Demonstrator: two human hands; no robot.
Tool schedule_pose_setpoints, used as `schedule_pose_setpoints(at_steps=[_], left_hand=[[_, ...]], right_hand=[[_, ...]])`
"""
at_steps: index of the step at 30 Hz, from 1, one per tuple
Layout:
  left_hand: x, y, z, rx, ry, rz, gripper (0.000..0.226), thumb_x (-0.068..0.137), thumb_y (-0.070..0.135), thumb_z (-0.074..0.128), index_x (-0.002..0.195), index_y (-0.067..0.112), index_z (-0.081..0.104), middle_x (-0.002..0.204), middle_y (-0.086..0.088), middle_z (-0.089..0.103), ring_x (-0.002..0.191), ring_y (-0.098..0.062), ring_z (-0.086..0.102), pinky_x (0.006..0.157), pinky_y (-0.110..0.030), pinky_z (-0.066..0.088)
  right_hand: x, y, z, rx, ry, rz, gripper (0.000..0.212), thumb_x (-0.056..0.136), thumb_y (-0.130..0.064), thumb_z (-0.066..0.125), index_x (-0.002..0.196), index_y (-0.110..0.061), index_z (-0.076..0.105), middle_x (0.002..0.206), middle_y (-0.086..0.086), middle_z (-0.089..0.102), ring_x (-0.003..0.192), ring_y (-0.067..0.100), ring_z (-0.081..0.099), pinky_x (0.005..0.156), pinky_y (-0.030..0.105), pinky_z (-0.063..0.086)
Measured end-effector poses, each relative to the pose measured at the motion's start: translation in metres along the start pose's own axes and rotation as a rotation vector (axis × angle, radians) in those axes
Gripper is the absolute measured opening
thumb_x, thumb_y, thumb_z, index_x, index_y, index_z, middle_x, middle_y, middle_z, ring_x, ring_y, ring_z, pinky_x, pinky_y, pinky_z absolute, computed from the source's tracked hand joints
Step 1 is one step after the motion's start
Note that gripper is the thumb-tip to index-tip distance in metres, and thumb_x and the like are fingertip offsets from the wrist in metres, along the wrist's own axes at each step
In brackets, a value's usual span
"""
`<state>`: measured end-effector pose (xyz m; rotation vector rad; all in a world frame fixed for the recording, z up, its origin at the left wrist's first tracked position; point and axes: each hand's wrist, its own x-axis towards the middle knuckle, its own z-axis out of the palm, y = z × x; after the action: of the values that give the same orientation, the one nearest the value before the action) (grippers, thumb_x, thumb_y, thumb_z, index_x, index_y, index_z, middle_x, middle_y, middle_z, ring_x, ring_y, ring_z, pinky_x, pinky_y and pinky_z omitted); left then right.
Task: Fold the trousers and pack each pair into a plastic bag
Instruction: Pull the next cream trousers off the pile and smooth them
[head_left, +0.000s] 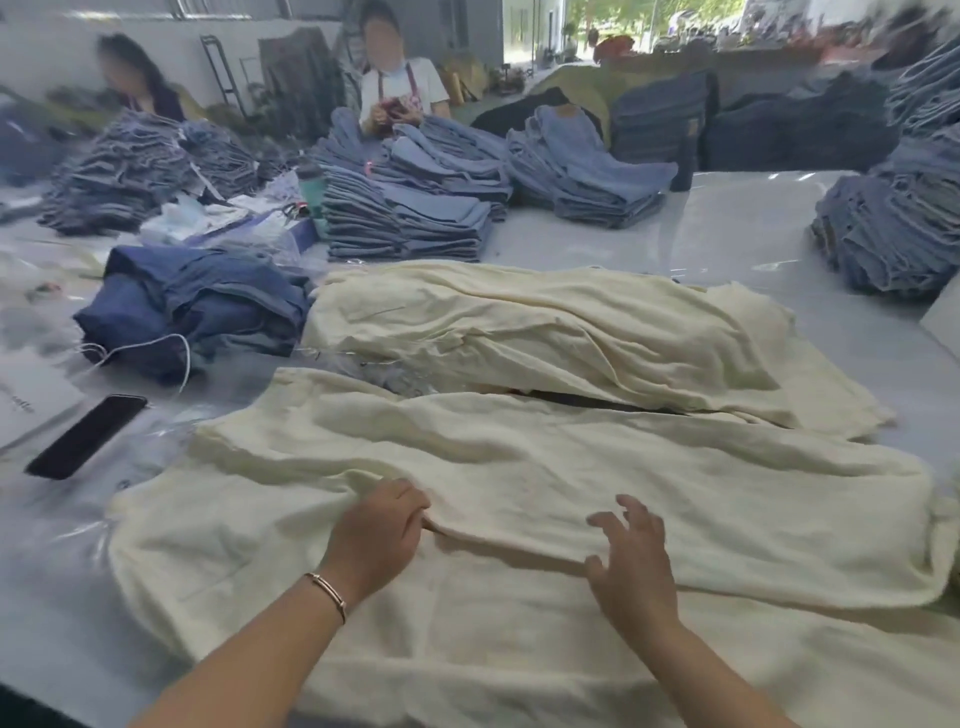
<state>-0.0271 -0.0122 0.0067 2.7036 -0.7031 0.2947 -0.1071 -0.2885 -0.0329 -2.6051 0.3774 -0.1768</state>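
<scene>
Cream trousers (519, 467) lie spread across the table in front of me, their upper layer folded over toward me. My left hand (376, 530) grips the folded edge of that layer, fingers curled under the cloth. My right hand (631, 556) hovers just above the same edge farther right, fingers spread and holding nothing. A second heap of cream trousers (545, 332) lies behind, with clear plastic (395, 374) showing between the two.
A black phone (85, 436) and white paper (31, 405) lie at the left. A crumpled dark blue pile (192, 312) sits behind them. Stacks of folded jeans (415, 218) fill the far side, where two people sit. More denim (893, 228) is stacked at the right.
</scene>
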Motion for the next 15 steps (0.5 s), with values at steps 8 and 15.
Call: schedule_pose_setpoints(at_steps=[8,15], left_hand=[[0.021,-0.135,-0.041,0.155,-0.012,-0.14,0.026,0.088,0.013,0.049,0.106,0.011,0.068,0.102,-0.005,0.066,0.104,-0.028,0.057,0.086,-0.038,0.051],[0.11,-0.261,-0.037,0.243,-0.149,-0.123,0.047,0.093,0.027,0.053,0.139,0.02,0.046,0.142,0.001,0.046,0.131,-0.021,0.038,0.103,-0.037,0.039]], right_hand=[[0.044,-0.079,0.046,0.102,-0.069,-0.072,0.025,0.084,-0.01,0.059,0.105,-0.022,0.061,0.121,-0.008,0.053,0.118,0.014,0.038,0.08,0.022,0.037],[0.129,-0.135,0.077,0.071,0.025,0.172,0.044,0.091,-0.013,0.049,0.133,-0.023,0.048,0.133,0.0,0.049,0.12,0.018,0.045,0.091,0.034,0.042]])
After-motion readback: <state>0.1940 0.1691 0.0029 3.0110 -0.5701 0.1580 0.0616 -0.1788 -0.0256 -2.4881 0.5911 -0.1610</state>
